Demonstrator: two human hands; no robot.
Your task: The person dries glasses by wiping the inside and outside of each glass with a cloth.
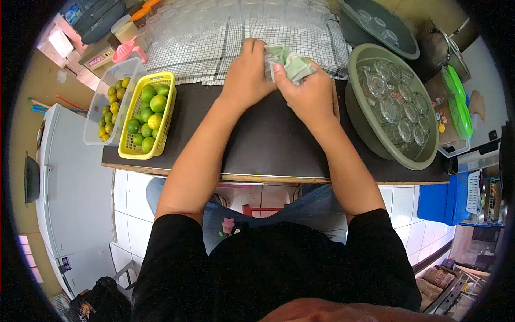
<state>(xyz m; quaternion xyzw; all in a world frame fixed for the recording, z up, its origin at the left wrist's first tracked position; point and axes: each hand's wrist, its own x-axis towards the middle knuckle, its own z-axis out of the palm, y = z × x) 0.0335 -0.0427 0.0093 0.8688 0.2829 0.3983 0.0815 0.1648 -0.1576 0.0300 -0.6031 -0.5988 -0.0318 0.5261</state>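
Observation:
Above the far part of the dark table, my two hands meet around a pale green and white cloth (292,63). My left hand (249,72) has its fingers curled around what looks like a clear drinking glass (270,68), mostly hidden by the hand and the cloth. My right hand (308,94) is closed on the cloth, thumb on top, pressing it against the glass. Beyond the hands, several clear glasses (230,11) stand in rows on a checkered cloth (188,51). To the right, a grey-green basin (357,102) holds many wet-looking clear glasses.
On the left stand a yellow basket (169,102) of green limes and a clear plastic box (91,129) of small citrus fruits. A pink juicer (126,51) sits behind them. Another dark basin (410,52) with glasses is at the back right. The table's front edge (268,177) is close to my body.

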